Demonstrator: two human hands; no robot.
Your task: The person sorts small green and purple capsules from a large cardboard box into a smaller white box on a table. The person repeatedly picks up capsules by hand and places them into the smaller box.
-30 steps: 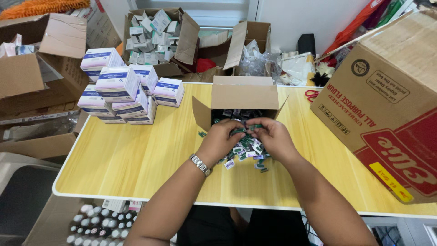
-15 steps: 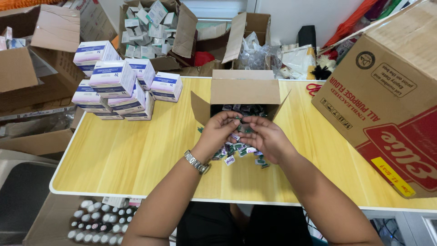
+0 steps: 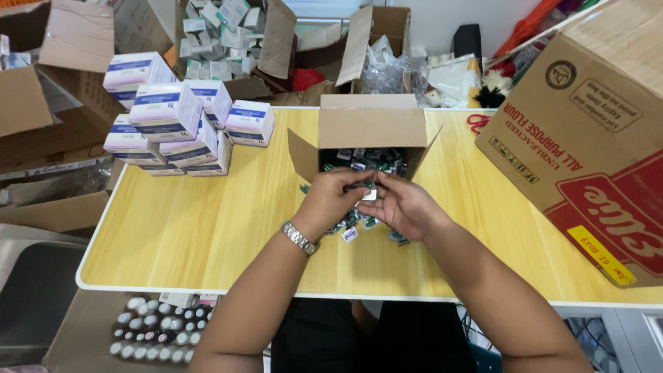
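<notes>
A small open cardboard box lies on its side on the yellow table, and several tiny green-capped vials spill out of its mouth. My left hand, with a metal watch on the wrist, and my right hand meet just in front of the box. Both sets of fingers are pinched on small vials held between the two hands. More vials lie on the table under and around my hands.
A stack of white-and-blue boxes sits at the table's left rear. A big flour carton fills the right side. Open cartons of small boxes stand behind the table, and a tray of bottles lies below its front edge.
My hands have stayed at the box mouth, working the vials between the fingers. The view has shifted slightly; nothing else has moved.
</notes>
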